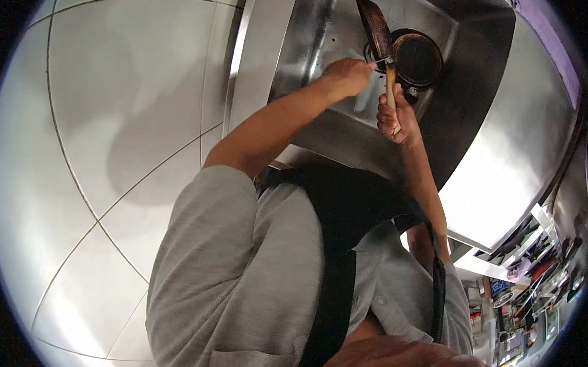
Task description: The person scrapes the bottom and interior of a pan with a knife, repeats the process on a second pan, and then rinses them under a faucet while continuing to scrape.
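Observation:
My right hand (400, 120) is wrapped round the pale wooden handle (390, 86) of a dark, scorched pan (374, 26), which is tilted on its side over the sink. My left hand (350, 77) is closed beside the joint of handle and pan. A thin metallic piece (382, 61) shows between its fingertips and the joint; what it belongs to is too small to tell. Just right of the held pan, a round blackened pan (419, 58) lies in the metal sink (340, 26).
White tiles (129, 92) fill the left side. A steel counter (500, 150) runs along the right of the sink, with a purple cloth (548, 32) at its far edge. Utensils and shelves (537, 278) crowd the lower right.

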Demonstrator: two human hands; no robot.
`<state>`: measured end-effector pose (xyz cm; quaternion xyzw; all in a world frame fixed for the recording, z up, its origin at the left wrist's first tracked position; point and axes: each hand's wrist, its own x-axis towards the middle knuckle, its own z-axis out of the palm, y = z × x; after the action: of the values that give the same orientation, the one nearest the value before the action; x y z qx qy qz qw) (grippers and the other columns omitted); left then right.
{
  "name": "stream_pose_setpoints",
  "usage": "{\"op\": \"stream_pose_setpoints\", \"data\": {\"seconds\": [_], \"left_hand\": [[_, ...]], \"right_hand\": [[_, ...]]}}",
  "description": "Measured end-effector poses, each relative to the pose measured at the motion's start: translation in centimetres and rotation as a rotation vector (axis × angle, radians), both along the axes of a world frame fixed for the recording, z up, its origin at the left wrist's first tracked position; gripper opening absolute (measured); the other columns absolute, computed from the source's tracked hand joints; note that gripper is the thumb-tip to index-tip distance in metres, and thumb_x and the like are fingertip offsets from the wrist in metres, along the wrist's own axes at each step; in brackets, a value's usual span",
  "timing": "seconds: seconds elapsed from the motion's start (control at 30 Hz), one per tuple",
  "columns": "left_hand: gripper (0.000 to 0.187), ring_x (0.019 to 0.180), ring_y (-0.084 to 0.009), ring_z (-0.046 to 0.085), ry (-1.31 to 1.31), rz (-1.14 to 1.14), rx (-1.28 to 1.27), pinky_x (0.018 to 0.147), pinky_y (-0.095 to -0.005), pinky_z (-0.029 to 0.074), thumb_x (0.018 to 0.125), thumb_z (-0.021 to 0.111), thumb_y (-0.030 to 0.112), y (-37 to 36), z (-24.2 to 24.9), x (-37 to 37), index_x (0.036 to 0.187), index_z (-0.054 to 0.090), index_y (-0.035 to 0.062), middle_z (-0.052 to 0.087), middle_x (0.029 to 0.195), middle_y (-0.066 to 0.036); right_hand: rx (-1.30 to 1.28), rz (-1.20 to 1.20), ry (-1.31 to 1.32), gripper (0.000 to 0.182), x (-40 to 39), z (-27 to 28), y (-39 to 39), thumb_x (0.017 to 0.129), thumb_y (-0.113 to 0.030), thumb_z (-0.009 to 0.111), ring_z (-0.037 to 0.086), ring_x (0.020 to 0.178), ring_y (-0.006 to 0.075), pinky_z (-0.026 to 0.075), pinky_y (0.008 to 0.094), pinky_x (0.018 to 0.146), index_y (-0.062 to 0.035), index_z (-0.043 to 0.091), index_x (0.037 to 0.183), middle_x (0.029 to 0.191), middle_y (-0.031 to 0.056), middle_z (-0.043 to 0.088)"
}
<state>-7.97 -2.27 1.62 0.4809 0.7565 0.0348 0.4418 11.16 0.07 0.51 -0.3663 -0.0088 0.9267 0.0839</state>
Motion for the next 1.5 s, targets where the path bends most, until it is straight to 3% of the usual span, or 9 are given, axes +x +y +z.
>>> {"op": "stream_pose_setpoints", "data": {"seconds": [0.1,0.13,0.27,0.37,0.5,0.67,0.97,1.17,1.5], "left_hand": [[0.046,0.096,-0.0421,0.061,-0.018,-0.15,0.232,0.086,-0.0498,0.046,0.098,0.032,0.034,-1.5,-0.6,1.8,0.099,0.063,0.0003,0.063,0.099,-0.026],[0.046,0.097,-0.0426,0.06,-0.047,-0.156,0.112,0.087,-0.0497,0.046,0.098,0.032,0.034,-1.0,2.3,1.3,0.103,0.063,0.0012,0.063,0.102,-0.026],[0.052,0.106,-0.0419,0.057,-0.016,-0.038,-0.113,0.092,-0.0493,0.043,0.099,0.029,0.04,-0.8,1.5,-0.7,0.105,0.062,0.0002,0.061,0.11,-0.025],[0.058,0.11,-0.0424,0.055,-0.029,0.177,-0.148,0.094,-0.049,0.041,0.098,0.028,0.045,-2.5,2.0,-1.2,0.105,0.063,-0.0006,0.06,0.113,-0.025],[0.055,0.107,-0.042,0.056,-0.071,0.206,-0.097,0.093,-0.0476,0.041,0.098,0.031,0.045,-4.2,-0.5,-2.1,0.106,0.061,-0.0017,0.061,0.109,-0.026],[0.05,0.096,-0.0409,0.059,-0.176,0.235,0.153,0.086,-0.0472,0.044,0.098,0.035,0.042,-6.0,-2.8,-0.6,0.097,0.06,-0.0008,0.062,0.096,-0.025],[0.048,0.077,-0.0378,0.059,-0.37,0.191,0.171,0.072,-0.0457,0.044,0.098,0.036,0.04,-5.9,-3.5,-0.8,0.085,0.057,-0.0006,0.06,0.079,-0.021],[0.047,0.071,-0.0362,0.057,-0.304,0.197,0.242,0.072,-0.0455,0.044,0.098,0.036,0.038,-6.1,-3.0,-0.4,0.084,0.056,-0.0019,0.058,0.072,-0.019],[0.044,0.092,-0.044,0.06,-0.056,0.109,0.061,0.082,-0.0529,0.046,0.099,0.03,0.035,-5.0,0.0,0.1,0.101,0.06,0.0029,0.063,0.093,-0.026]], "right_hand": [[0.039,0.082,-0.004,0.053,0.8,-0.5,0.0,0.095,-0.056,0.039,0.039,0.031,0.0069,0.033,0.0223,0.028,-0.0061,0.055,0.087,0.048,-0.003,0.044],[0.06,0.119,-0.051,0.053,0.9,-0.6,0.0,0.094,-0.057,0.04,0.039,0.031,0.0082,0.033,0.0238,0.028,-0.0068,0.054,0.086,0.048,-0.0026,0.044],[0.236,0.271,-0.208,0.052,0.5,-0.5,-0.3,0.092,-0.059,0.045,0.039,0.033,0.0116,0.033,0.0275,0.031,-0.008,0.053,0.085,0.048,-0.0017,0.044],[0.376,0.428,-0.365,0.053,0.5,-0.3,-0.6,0.091,-0.059,0.046,0.04,0.033,0.0127,0.033,0.0284,0.034,-0.0073,0.053,0.083,0.048,-0.0011,0.043],[0.514,0.598,-0.56,0.055,0.2,0.7,-0.8,0.09,-0.06,0.046,0.042,0.035,0.0132,0.035,0.0293,0.036,-0.0059,0.054,0.081,0.049,-0.0004,0.044],[0.561,0.599,-0.512,0.059,0.4,0.3,-1.0,0.089,-0.063,0.046,0.044,0.036,0.0126,0.036,0.0283,0.037,-0.0054,0.054,0.079,0.05,0.0003,0.046],[0.513,0.59,-0.504,0.061,0.5,-0.1,-0.9,0.088,-0.063,0.046,0.043,0.035,0.0126,0.036,0.0275,0.038,-0.0038,0.054,0.08,0.05,0.0004,0.045],[0.532,0.615,-0.507,0.063,0.3,0.3,-0.7,0.089,-0.064,0.044,0.043,0.036,0.0129,0.036,0.0281,0.038,-0.0026,0.054,0.081,0.05,-0.0004,0.044],[0.559,0.589,-0.459,0.058,-0.2,-0.4,-0.8,0.089,-0.064,0.045,0.04,0.033,0.0103,0.032,0.0257,0.032,-0.007,0.052,0.081,0.047,-0.0024,0.041]]}}
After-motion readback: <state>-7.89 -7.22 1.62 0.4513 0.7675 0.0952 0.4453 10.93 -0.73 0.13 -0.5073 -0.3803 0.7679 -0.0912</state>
